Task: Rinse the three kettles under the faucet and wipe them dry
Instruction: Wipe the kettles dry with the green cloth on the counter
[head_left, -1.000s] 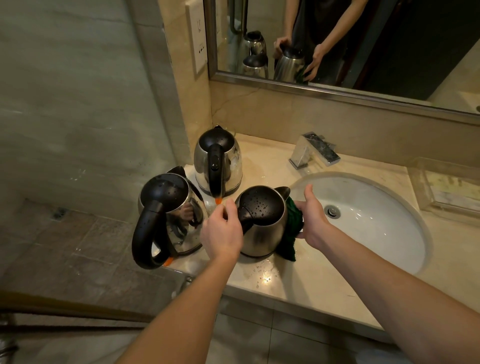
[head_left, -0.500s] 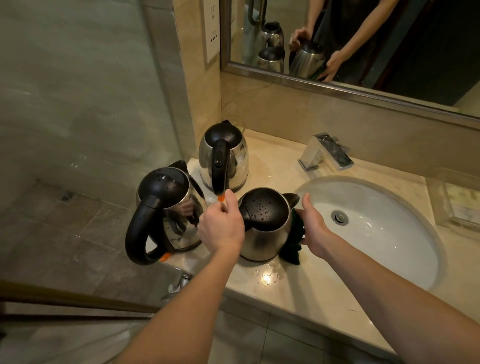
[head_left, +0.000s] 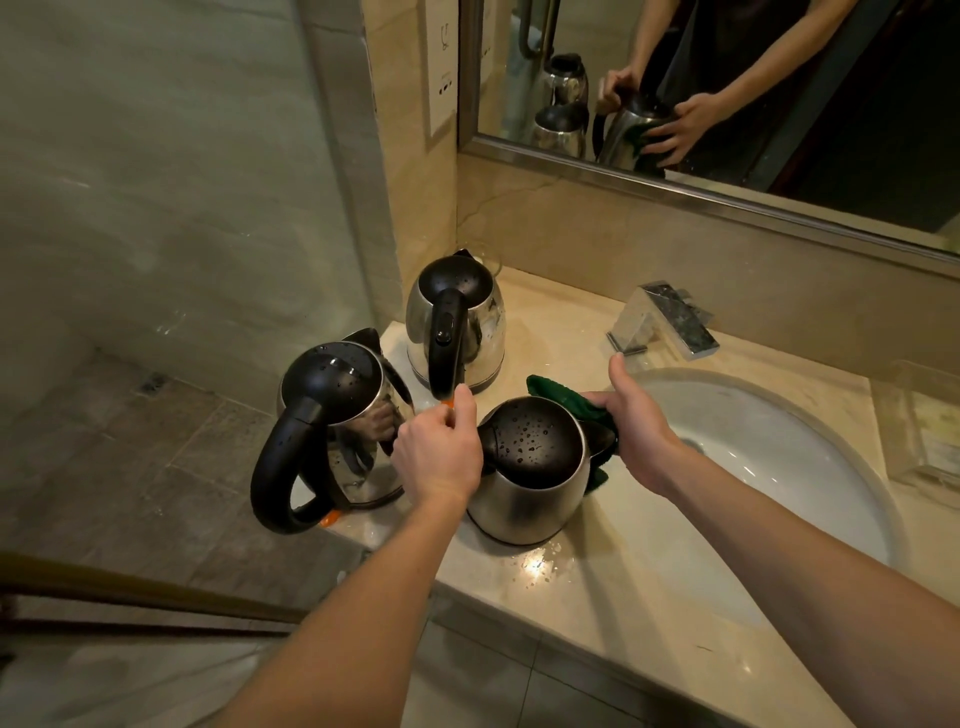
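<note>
Three steel kettles with black lids and handles stand on the beige counter. The nearest kettle has water drops on its lid. My left hand is closed around its handle, which the hand hides. My right hand presses a dark green cloth against the kettle's far right side, by the spout. A second kettle stands at the counter's left edge, its handle hanging over the edge. The third kettle stands behind, near the corner.
A chrome faucet sits behind the white oval sink. Water pools on the counter in front of the near kettle. A clear tray is at the right. The mirror above reflects the hands and kettles. A glass partition stands left.
My right hand has slid the green cloth up and around the far side of the near kettle. My left hand stays on the handle. The camera moved closer.
</note>
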